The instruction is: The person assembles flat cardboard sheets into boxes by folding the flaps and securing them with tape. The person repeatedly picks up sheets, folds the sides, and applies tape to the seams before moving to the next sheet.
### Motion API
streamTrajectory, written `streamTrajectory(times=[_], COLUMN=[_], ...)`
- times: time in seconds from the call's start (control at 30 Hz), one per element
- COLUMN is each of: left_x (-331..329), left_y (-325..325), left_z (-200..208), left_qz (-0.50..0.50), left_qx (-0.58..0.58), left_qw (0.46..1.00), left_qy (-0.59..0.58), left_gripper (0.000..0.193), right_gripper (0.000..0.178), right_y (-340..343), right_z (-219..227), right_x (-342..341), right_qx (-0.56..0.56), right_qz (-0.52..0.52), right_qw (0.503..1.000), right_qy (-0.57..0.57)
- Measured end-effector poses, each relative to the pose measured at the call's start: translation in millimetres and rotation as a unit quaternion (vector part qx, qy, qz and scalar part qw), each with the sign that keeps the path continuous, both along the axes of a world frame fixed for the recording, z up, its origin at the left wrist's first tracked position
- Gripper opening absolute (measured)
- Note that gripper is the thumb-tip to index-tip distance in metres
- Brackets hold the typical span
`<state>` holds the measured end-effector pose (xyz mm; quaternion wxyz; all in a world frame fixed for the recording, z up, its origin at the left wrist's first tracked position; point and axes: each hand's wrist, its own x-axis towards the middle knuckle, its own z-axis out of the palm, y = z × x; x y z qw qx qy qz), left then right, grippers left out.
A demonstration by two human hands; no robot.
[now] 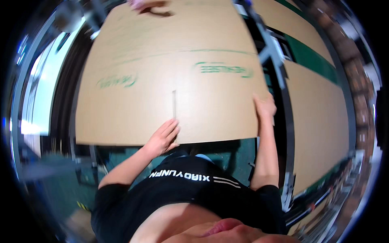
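Note:
A large brown cardboard sheet [162, 101] with green print lies before me, a narrow slot cut into its near half. My left hand [163, 137] holds the near edge beside that slot, fingers lying together on the top face and the lower part of the hand at the edge. On the right side edge, my right hand [265, 106] is closed round the cardboard, thumb on top and the other fingers mostly hidden. At the far edge a co-worker's hand [150, 5], blurred, reaches over the same sheet.
To the right, beyond a dark metal rail [275, 60], more brown cardboard [318, 129] lies on a green surface [312, 60]. A dark frame and a bright pale panel [40, 97] stand at the left. Green floor [227, 158] shows below the sheet's near edge.

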<state>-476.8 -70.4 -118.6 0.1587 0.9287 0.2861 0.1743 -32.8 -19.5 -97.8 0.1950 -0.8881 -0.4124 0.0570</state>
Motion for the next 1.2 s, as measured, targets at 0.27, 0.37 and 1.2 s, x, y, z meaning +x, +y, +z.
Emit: streamTrajectory(times=[0.27, 0.37, 1.2], left_x=[4, 19, 237], left_y=[-11, -24, -46], left_z=[4, 7, 94], left_qz=[0.025, 0.067, 0.468], left_qx=[0.005, -0.025, 0.114], left_qw=[0.998, 0.993, 0.876], left_qy=[0.052, 0.091, 0.032], left_gripper=[0.067, 0.068, 0.078], right_gripper=[0.057, 0.049, 0.029], right_y=[-90, -182, -151], right_z=[-25, -73, -27], right_x=[81, 192, 581], right_qx=[0.323, 0.292, 0.076], right_qz=[-0.037, -0.165, 0.144], right_qw=[0.909, 0.936, 0.951], right_qy=[0.260, 0.110, -0.264])
